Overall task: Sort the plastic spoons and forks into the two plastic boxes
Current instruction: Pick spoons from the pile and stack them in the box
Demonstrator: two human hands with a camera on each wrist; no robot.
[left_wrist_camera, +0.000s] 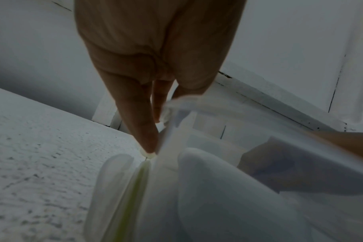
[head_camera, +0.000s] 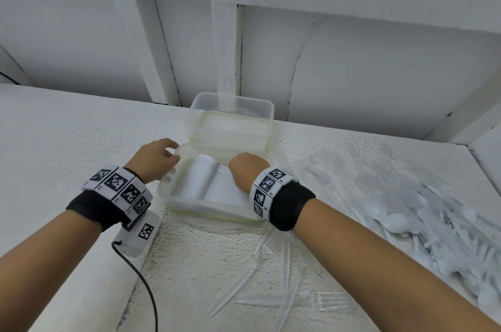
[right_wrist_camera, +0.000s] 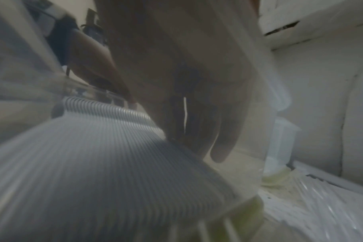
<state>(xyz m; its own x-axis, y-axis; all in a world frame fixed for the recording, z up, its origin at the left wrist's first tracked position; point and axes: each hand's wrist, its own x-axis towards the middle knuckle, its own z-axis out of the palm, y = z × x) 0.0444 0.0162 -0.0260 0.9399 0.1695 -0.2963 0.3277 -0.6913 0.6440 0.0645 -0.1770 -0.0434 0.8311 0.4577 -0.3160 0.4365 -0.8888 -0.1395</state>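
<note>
spoons (head_camera: 214,182) fill the near box (head_camera: 217,213) in a tight nested row, bowls toward the left wall, handles running right. this box sits on the white table (head_camera: 67,147) in front of the person. the far box (head_camera: 230,115) stands just behind it, touching or nearly so, and looks clear inside.

left hand (head_camera: 154,162) is at the near box's left rim; in the left wrist view its fingers (left_wrist_camera: 139,124) point down along the outside of the wall while the thumb comes over the rim, so the wall is pinched between them.

right hand (head_camera: 248,169) is inside the near box on the handle end of the row. in the right wrist view its fingers (right_wrist_camera: 209,131) hang down close together, tips on or just past the stacked handles; whether they grip anything i cannot tell, the view is dim and blurred.

loose cutlery (head_camera: 423,212), spoons and forks mixed, lies in a heap on the table to the right of the boxes. a few clear pieces (head_camera: 282,274) lie scattered in front of the near box. both wrists wear marker bands (head_camera: 122,190).
</note>
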